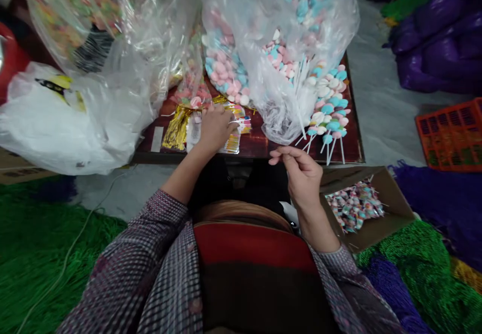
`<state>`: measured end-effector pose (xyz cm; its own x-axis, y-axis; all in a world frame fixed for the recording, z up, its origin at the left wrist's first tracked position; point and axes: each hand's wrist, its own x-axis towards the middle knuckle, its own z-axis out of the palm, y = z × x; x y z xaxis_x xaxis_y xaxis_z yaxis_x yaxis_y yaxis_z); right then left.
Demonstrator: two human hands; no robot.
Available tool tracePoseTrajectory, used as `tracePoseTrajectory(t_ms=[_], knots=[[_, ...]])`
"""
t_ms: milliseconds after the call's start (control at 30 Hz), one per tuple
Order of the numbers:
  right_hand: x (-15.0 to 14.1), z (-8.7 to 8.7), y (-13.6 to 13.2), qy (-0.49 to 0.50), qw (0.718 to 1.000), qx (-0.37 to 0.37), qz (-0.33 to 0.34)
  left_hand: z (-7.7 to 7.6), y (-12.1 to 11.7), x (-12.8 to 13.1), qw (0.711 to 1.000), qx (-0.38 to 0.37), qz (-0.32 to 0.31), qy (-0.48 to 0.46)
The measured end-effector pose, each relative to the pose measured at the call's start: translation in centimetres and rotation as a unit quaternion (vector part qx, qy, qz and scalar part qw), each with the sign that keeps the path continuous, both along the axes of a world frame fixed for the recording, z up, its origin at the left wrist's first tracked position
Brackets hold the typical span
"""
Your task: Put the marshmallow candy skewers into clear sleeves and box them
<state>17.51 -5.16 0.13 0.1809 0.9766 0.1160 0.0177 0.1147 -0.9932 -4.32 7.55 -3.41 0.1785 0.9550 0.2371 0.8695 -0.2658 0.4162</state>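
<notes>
My left hand (216, 127) lies on the table over a stack of small printed plastic wrappers (232, 144), fingers stretched out and touching them. To its left is a bundle of gold twist ties (176, 129). My right hand (303, 169) hovers at the table's front edge, thumb and fingers pinched together; I cannot make out anything between them. Just beyond it, marshmallow sticks (329, 105) in pink, white and blue lie in a pile, their white stems towards me. Loose white sticks (300, 90) lie beside a crumpled clear bag (280, 123).
Large clear bags of marshmallows (259, 17) and of colourful candy (86, 2) cover the table's back. A white plastic bag (68, 123) sits at left. Right of my lap, a cardboard box (395, 206) holds wrapped candies. An orange crate (450, 135) and green netting (417, 258) lie on the floor.
</notes>
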Motion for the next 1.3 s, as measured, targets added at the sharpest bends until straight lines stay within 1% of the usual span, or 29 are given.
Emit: tracePoseTrajectory(t_ms=[167, 233, 333, 400, 433, 500, 533, 600, 633, 700, 767, 833, 900, 967, 1000, 1033, 1100, 1200, 1300], knots=[[-0.5, -0.5, 0.4, 0.019, 0.999, -0.021, 0.022, -0.7, 0.4, 0.4, 1.000, -0.014, 0.020, 0.002], [-0.7, -0.5, 0.9, 0.013, 0.999, -0.038, 0.030, -1.1, 0.6, 0.3, 1.000, -0.007, 0.024, -0.003], [-1.2, -0.6, 2.4, -0.006, 0.997, -0.065, 0.047, -1.4, 0.9, -0.2, 0.998, 0.037, 0.032, -0.038], [-1.6, -0.7, 3.9, -0.020, 0.996, -0.073, 0.041, -1.2, 0.9, -0.6, 0.994, 0.079, 0.026, -0.067], [-1.8, -0.7, 4.7, -0.028, 0.997, -0.067, 0.028, -1.0, 0.8, -0.7, 0.992, 0.100, 0.014, -0.079], [-2.3, -0.6, 6.4, -0.046, 0.998, -0.044, 0.003, -0.3, 0.3, -0.8, 0.986, 0.134, -0.035, -0.094], [-2.5, -0.4, 7.1, -0.051, 0.998, -0.032, 0.001, 0.2, -0.1, -0.8, 0.982, 0.145, -0.065, -0.099], [-3.0, -0.1, 8.2, -0.052, 0.998, -0.023, 0.028, 1.3, -1.1, -0.4, 0.976, 0.150, -0.114, -0.109], [-3.2, 0.1, 8.5, -0.045, 0.997, -0.029, 0.048, 1.8, -1.6, -0.3, 0.974, 0.144, -0.126, -0.122], [-3.4, 0.4, 8.6, -0.019, 0.996, -0.045, 0.069, 2.6, -2.7, 0.0, 0.971, 0.105, -0.125, -0.175], [-3.4, 0.5, 8.3, 0.015, 0.997, -0.052, 0.056, 3.2, -3.5, 0.0, 0.960, 0.027, -0.114, -0.255], [-3.0, 0.5, 7.8, 0.050, 0.997, -0.052, 0.034, 3.5, -4.0, -0.3, 0.933, -0.066, -0.117, -0.333], [-2.5, 0.3, 7.4, 0.080, 0.995, -0.051, 0.030, 3.7, -4.3, -0.4, 0.901, -0.132, -0.130, -0.392], [-2.0, 0.2, 7.2, 0.102, 0.992, -0.052, 0.045, 4.0, -4.5, -0.4, 0.880, -0.157, -0.144, -0.425], [-1.8, 0.2, 7.0, 0.108, 0.991, -0.054, 0.055, 4.1, -4.6, -0.2, 0.875, -0.161, -0.150, -0.431], [-1.7, 0.1, 6.9, 0.108, 0.991, -0.057, 0.061, 4.2, -4.7, -0.1, 0.875, -0.161, -0.154, -0.430], [-1.5, 0.0, 6.6, 0.092, 0.992, -0.059, 0.057, 4.4, -5.0, 0.3, 0.885, -0.158, -0.158, -0.409], [-1.3, -0.4, 5.9, 0.050, 0.997, -0.053, 0.022, 4.3, -5.4, 0.6, 0.905, -0.153, -0.149, -0.368], [-1.1, -0.9, 5.1, 0.033, 0.998, -0.058, 0.013, 4.4, -5.8, 0.6, 0.913, -0.179, -0.146, -0.337]])
